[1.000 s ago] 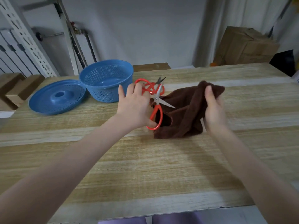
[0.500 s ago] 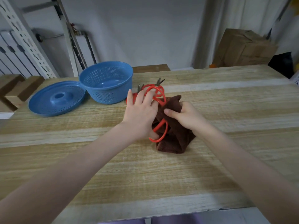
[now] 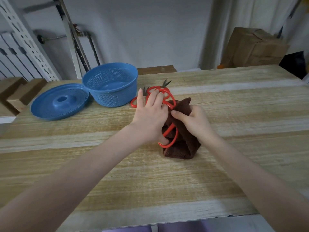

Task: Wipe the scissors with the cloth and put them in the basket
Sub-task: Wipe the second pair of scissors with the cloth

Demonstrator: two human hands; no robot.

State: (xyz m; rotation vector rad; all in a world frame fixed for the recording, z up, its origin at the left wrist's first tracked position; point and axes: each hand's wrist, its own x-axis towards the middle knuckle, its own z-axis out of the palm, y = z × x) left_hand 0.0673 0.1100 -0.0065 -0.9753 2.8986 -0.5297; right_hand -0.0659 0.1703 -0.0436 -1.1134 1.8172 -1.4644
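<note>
The scissors (image 3: 168,131) I am wiping have thin red loop handles. Only one loop and a bit of the shank show, since the blades are buried in the brown cloth (image 3: 181,148). They lie at the middle of the table (image 3: 117,164), handle towards six o'clock and the hidden end towards twelve. My left hand (image 3: 150,118) comes in from seven o'clock, palm down. Its thumb is hooked through the loop and holds the scissors, while the fingers stretch out straight and spread towards twelve. They reach over the spare scissors (image 3: 167,93), a small heap of red handles with dark tips pointing away from me. My right hand (image 3: 194,121) comes in from five o'clock, knuckles up. It has the cloth bunched tight between curled fingers and thumb, just at three o'clock of my left hand, and the two hands nearly touch. The cloth hangs in folds below that grip and rests on the wood. The blue basket (image 3: 115,99) stands upright at ten o'clock of my hands, near the spare scissors. Its lid (image 3: 58,102) lies flat just beside it, at its eight o'clock.
</note>
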